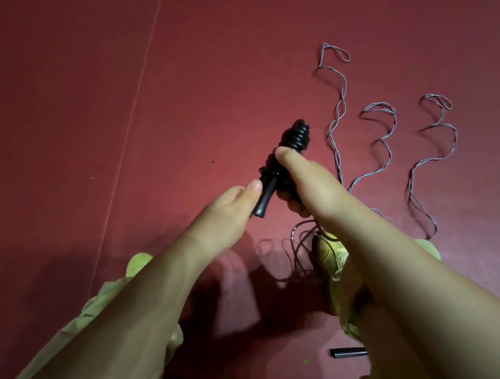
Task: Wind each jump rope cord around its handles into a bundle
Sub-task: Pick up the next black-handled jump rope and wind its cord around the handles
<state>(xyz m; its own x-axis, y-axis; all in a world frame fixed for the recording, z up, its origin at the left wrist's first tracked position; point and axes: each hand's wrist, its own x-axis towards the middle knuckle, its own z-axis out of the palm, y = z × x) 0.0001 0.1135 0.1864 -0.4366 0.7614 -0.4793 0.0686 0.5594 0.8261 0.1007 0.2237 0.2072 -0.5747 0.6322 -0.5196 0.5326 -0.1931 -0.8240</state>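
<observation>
Head view: the right hand (306, 181) grips a black jump-rope handle bundle wound with black cord (290, 145), thumb pressed on the coils, held above the dark red floor (79, 83). The left hand (226, 210) pinches a smooth black handle end (263, 198) sticking out below the coils. Loose black cord (301, 245) hangs beneath. Three grey wavy cords (383, 143) lie on the floor to the right. A short black tube (348, 352) lies near the yellow-green trousers (338, 260).

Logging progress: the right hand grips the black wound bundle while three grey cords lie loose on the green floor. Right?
Wrong on one point: the head view shows the floor is dark red, not green. The right hand does grip the bundle, and three grey cords lie loose.
</observation>
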